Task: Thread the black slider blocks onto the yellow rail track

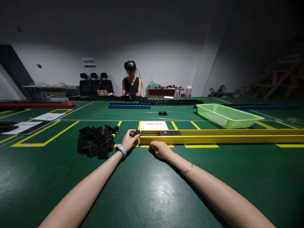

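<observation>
My left hand (129, 140) pinches a black socket module (136, 133) at the left end of a long yellow rail (213, 139). Whether the module's edge is inside the channel cannot be made out. Several dark socket modules (170, 133) sit in the rail a little farther right. Curled closed, my right hand (161, 149) rests by the rail's front side near that same end, and nothing shows in its fingers. To the left of my left hand, a loose heap of black socket modules (96, 142) lies on the green table (152, 190).
Behind the rail are a printed white sheet (154, 125), a light green basket (228, 116) and two small black parts (162, 113). A blue rail (129, 106) lies farther back. Across the table sits a person (131, 84) wearing a headset. More papers (48, 116) lie at left.
</observation>
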Demonstrator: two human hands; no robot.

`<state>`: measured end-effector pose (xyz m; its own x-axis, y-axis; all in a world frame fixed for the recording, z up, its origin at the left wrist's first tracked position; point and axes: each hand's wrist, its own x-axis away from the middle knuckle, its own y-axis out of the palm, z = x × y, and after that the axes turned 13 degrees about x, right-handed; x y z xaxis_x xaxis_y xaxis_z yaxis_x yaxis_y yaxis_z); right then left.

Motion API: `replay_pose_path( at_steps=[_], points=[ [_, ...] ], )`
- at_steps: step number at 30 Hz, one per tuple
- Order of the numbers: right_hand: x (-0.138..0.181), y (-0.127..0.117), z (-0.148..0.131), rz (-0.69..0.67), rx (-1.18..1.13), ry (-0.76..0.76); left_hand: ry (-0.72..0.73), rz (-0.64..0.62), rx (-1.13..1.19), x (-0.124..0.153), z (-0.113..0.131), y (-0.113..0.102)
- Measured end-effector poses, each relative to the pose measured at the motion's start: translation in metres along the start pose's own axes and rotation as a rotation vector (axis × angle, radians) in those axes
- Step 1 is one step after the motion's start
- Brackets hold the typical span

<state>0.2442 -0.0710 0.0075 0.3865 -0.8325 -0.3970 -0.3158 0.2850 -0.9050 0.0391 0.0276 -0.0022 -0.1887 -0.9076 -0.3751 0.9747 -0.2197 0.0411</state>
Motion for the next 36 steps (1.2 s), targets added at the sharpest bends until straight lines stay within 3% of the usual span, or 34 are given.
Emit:
replay_pose_path(
  at_steps=[36],
  points=[
    [-0.0006,-0.0022,-0.0011,-0.024,-0.004,0.023,0.008,-0.06,0.019,0.0,-0.0008,-0.0021]
  ],
)
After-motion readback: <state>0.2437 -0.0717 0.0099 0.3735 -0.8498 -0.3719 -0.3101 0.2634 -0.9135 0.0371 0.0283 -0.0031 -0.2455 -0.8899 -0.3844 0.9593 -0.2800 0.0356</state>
